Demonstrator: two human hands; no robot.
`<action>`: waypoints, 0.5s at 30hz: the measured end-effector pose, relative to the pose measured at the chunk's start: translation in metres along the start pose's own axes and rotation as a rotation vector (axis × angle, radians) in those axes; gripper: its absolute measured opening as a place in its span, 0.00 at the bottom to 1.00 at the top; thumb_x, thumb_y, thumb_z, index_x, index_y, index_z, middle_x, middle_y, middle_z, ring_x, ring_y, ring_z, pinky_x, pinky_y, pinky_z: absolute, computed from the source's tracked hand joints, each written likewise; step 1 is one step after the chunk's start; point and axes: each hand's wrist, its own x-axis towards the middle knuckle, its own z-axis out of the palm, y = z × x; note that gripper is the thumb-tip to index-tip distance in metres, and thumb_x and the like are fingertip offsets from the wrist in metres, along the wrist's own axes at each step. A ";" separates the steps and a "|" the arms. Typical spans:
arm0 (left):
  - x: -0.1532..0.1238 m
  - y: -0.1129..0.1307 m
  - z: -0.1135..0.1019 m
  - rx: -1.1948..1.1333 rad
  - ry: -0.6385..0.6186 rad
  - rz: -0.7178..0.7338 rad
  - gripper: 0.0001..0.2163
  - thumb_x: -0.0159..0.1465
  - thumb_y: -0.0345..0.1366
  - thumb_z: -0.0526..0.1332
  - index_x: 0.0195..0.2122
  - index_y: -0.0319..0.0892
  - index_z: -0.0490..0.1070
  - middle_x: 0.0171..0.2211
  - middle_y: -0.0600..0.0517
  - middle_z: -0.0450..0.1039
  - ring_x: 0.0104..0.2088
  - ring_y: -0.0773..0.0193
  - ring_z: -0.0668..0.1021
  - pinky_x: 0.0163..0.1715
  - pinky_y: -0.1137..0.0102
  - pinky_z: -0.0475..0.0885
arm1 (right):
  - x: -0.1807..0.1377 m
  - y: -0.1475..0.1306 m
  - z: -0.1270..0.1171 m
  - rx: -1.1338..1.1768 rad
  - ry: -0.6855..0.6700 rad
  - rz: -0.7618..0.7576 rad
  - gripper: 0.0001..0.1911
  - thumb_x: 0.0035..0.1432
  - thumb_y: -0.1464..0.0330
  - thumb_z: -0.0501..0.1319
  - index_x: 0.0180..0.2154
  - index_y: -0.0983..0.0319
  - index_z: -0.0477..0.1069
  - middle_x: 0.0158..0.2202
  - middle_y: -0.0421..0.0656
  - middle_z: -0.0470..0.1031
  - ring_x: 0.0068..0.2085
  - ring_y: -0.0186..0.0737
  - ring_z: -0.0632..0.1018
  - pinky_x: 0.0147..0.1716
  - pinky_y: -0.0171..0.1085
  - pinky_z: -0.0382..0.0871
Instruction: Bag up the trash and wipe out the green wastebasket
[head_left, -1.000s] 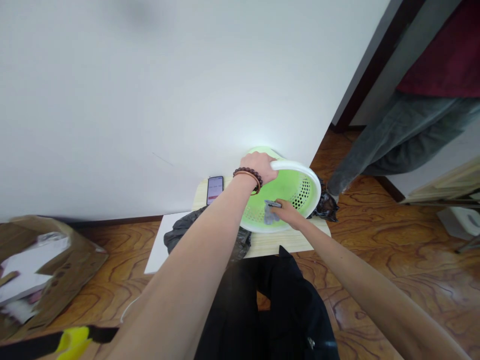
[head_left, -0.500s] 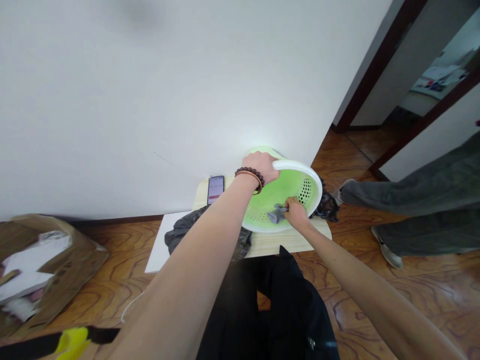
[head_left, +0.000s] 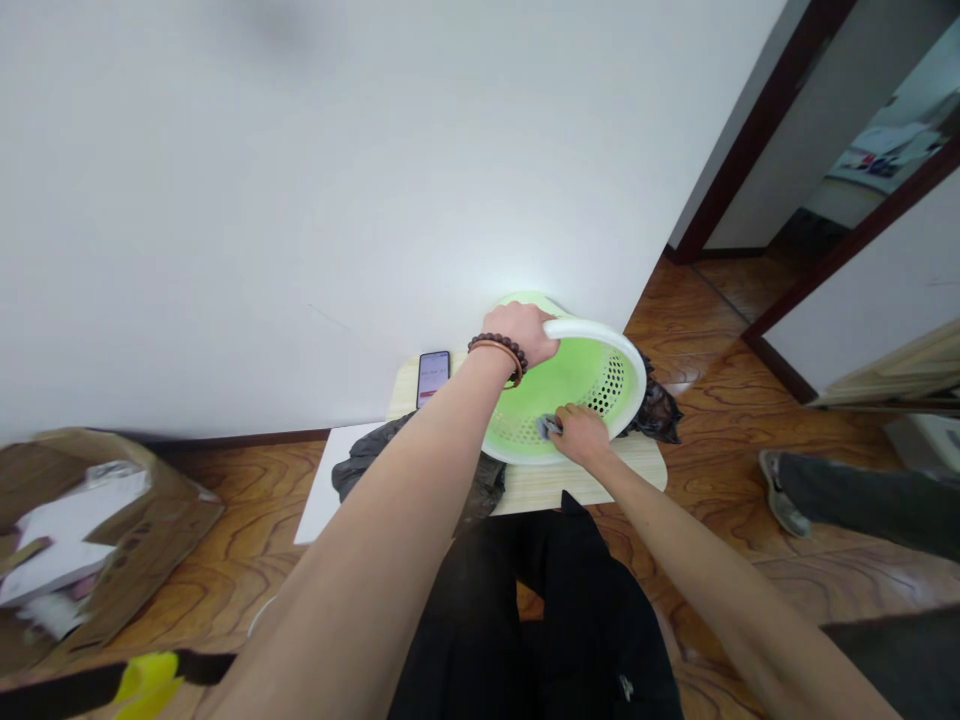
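Observation:
A green and white plastic basket (head_left: 634, 385) with round holes in its side leans tilted on a small pale table. My left hand (head_left: 525, 330) is closed around its white rim at the upper left. Inside the basket, my right hand (head_left: 583, 434) pinches a crumpled grey cloth (head_left: 547, 427) against the inner wall; most of the cloth is hidden by my fingers. Behind the basket, part of another light green piece (head_left: 529, 298) shows against the wall.
A phone (head_left: 433, 376) lies on the pale table (head_left: 637, 462). Black plastic bags (head_left: 371, 455) sit left of the basket, another (head_left: 661, 410) to its right. A cardboard box (head_left: 165, 515) stands on the wooden floor at left. Another person's leg (head_left: 862, 495) is at right.
My right hand has moved slightly left inside the basket with the cloth, which is now more bunched up. My left hand stays on the rim. The other person's legs have shifted right.

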 end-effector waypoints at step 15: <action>-0.001 -0.001 0.003 0.018 -0.001 0.014 0.19 0.55 0.43 0.52 0.48 0.57 0.71 0.36 0.50 0.75 0.37 0.54 0.76 0.36 0.64 0.68 | 0.001 -0.024 0.005 -0.051 -0.113 -0.051 0.27 0.55 0.51 0.50 0.44 0.66 0.69 0.42 0.56 0.71 0.44 0.53 0.69 0.43 0.45 0.58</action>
